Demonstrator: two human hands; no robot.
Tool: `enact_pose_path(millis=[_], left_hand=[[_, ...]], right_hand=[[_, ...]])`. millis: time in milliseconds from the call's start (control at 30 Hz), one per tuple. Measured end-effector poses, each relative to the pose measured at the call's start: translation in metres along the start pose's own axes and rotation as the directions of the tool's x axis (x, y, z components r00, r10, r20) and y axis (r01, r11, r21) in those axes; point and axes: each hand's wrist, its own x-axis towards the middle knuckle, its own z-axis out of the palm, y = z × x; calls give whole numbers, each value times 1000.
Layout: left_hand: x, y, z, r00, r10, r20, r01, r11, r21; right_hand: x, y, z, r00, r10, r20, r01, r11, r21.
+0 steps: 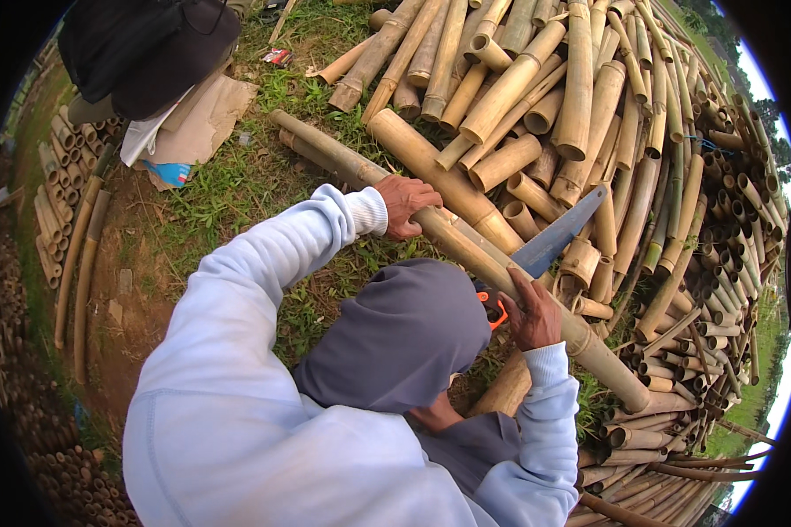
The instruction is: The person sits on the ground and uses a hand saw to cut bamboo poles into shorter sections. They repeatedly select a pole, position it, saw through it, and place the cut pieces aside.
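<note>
A long bamboo pole [475, 255] lies slantwise before me, from the upper left to the lower right. My left hand [407, 205] is closed over its upper part. Farther down, my right hand [533, 312] is wrapped on the same pole, its fingers bent over the top. A hand saw [549, 243] passes beneath the pole. Its bluish blade points to the upper right, and its orange and black handle [494, 312] shows on the near side, beside my right hand. A thick bamboo piece [444, 180] lies behind the pole. My grey-trousered bent knee [404, 334] is close below.
A large heap of cut bamboo [580, 97] fills the far and right sides. Stacked bamboo pieces [57, 202] stand at the left beside two long poles [83, 272]. A dark bag [163, 61] and flattened cardboard [211, 119] lie at the upper left on grass.
</note>
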Motion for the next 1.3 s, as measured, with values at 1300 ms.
enact_pose_path(millis=[1300], left_hand=[[58,27,57,997,15,77,-12,999,-38]], right_hand=[[-110,49,175,510,851,-125,-711,499,495]])
